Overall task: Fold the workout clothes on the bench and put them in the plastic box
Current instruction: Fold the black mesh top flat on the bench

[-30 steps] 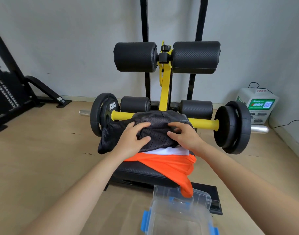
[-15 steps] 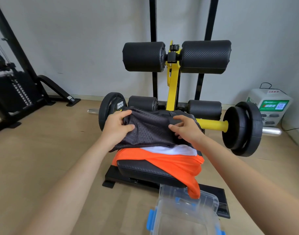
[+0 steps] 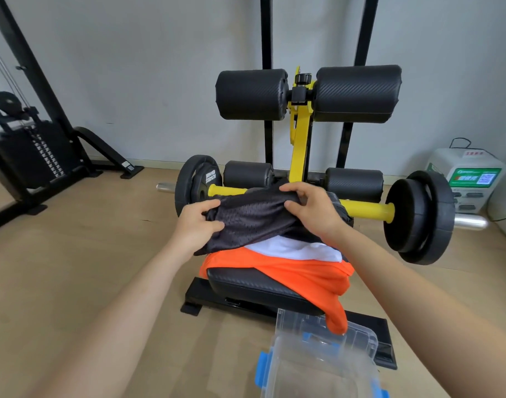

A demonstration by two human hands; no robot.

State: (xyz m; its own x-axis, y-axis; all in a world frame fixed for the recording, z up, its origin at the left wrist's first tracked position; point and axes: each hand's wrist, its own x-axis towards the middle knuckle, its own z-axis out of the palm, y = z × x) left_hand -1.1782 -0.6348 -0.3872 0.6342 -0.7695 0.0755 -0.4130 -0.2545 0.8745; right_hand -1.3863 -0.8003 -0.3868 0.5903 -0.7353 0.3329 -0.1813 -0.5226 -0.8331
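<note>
- The left hand [image 3: 195, 222] has fingers and thumb curled round the left edge of a dark grey mesh garment [image 3: 254, 216], bunching the cloth in its grip.
- The right hand [image 3: 312, 208] pinches the same garment at its upper right edge, fingers over the top and thumb underneath.
- The mesh garment is stretched between the two hands, lifted off the pile at the top while its lower edge lies on it; it may be a pair of shorts, but its shape is too bunched to tell.
- Under it lies a white garment [image 3: 292, 249], and under that an orange garment [image 3: 309, 280].
- All three are on the black padded desk [image 3: 246, 285].
- One end of the orange garment hangs over the desk's near right corner, and its tip sits at the far rim of the clear plastic box [image 3: 317, 366].
- The box stands on the wooden floor [image 3: 102, 268] just in front of the desk, open at the top, with blue latches [image 3: 261, 372] on its sides.
- Beyond the desk, a yellow bar [image 3: 366, 209] carries black weight plates [image 3: 418, 216] at each end, with black foam rollers [image 3: 251, 94] above it.
- A white charging unit [image 3: 470, 179] with a green label stands by the wall on the right.
</note>
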